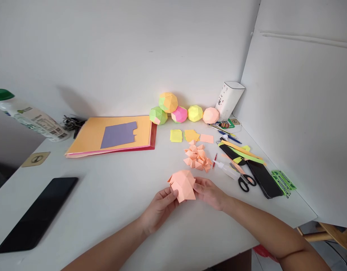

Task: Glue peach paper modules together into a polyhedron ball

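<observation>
Between my two hands is a partly built ball of folded peach paper (183, 184), with pointed flaps sticking out along its lower and left edges. My left hand (160, 205) grips its lower left side, thumb on the outer face and fingers behind. On the right side, my right hand (208, 191) pinches the paper edge with the thumb and fingers. Just beyond the ball lies a pile of small folded peach paper pieces (198, 156). A white glue bottle with a thin nozzle (229, 171) and black-handled scissors (246, 182) lie to the right of my right hand.
Finished paper balls (195, 113) line the wall, one stacked on top. Before them lie yellow sticky notes (176, 136). Coloured paper sheets (88, 131) lie at back left, near a white bottle (35, 120) and a black tablet (39, 212). A black case (263, 178) lies right.
</observation>
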### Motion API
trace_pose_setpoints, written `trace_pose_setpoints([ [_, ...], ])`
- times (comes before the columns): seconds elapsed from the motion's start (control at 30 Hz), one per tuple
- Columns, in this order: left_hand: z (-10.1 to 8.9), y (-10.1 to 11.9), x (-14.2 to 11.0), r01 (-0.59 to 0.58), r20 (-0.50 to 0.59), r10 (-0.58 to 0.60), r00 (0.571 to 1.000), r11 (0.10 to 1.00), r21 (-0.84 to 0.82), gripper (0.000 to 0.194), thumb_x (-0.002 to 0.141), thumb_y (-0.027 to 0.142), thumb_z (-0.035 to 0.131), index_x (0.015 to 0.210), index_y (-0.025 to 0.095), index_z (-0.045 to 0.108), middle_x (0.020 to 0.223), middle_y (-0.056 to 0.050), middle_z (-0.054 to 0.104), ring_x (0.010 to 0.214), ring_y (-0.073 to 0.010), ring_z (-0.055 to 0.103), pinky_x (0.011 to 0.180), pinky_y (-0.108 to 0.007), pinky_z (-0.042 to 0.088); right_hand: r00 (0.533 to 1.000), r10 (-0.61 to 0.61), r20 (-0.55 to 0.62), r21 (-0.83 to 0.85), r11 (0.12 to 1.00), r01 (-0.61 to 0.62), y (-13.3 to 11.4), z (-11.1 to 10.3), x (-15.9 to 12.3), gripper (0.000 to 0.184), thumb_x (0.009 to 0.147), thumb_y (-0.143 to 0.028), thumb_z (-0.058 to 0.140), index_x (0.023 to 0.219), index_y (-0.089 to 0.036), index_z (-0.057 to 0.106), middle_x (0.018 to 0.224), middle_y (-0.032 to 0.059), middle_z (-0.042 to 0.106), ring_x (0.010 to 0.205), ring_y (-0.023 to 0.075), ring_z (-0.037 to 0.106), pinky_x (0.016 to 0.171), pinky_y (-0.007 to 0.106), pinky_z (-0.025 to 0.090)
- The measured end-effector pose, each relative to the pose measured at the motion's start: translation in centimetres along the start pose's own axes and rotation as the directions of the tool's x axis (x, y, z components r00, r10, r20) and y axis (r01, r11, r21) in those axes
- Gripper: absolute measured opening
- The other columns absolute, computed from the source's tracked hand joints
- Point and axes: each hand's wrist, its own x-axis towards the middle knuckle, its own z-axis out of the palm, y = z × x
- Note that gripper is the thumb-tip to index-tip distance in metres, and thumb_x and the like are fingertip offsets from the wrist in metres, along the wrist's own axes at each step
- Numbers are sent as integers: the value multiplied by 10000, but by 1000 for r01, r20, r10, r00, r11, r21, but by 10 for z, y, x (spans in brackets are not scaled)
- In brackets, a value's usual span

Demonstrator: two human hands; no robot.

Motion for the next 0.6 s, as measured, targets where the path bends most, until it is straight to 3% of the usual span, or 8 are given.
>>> trace_pose_setpoints([
  [0.13,1,-2,1,-48,-27,47,999,999,-19,173,850,278,573,815,143,674,777,-67,666,776,-163,600,771,-275,437,999,21,-40,-95,995,-25,1,2,-3,351,762,-392,679,1016,-155,631,928,75,679,847,188,639,903,403,421],
  [0.27,1,-7,0,-40,-61,38,997,999,-30,139,809,265,626,843,146,688,857,-93,694,869,-211,620,838,-334,440,994,26,-106,-162,986,-43,2,3,-6,338,714,-382,720,965,-168,649,962,62,678,938,206,617,897,385,428],
  [0.4,-1,-9,0,-26,-142,25,990,1000,-8,95,731,228,707,676,161,671,785,-61,696,848,-195,617,861,-335,430,994,-10,-108,-189,982,-11,3,7,-7,284,751,-391,679,933,-173,676,925,48,681,924,196,611,883,368,422],
  [0.5,1,-8,-1,-23,-137,40,990,992,122,125,719,283,716,723,163,683,790,-50,682,815,-180,604,843,-322,437,994,-46,-96,-203,979,26,3,6,-7,243,779,-371,645,880,-152,676,824,43,678,822,181,619,824,359,437],
  [0.6,5,-5,-5,-2,-23,10,1000,940,340,247,792,384,621,804,148,690,820,-62,672,736,-165,609,768,-312,466,985,-85,-150,-186,981,57,0,-3,-6,203,760,-335,650,803,-136,653,718,19,640,699,143,588,710,301,441],
])
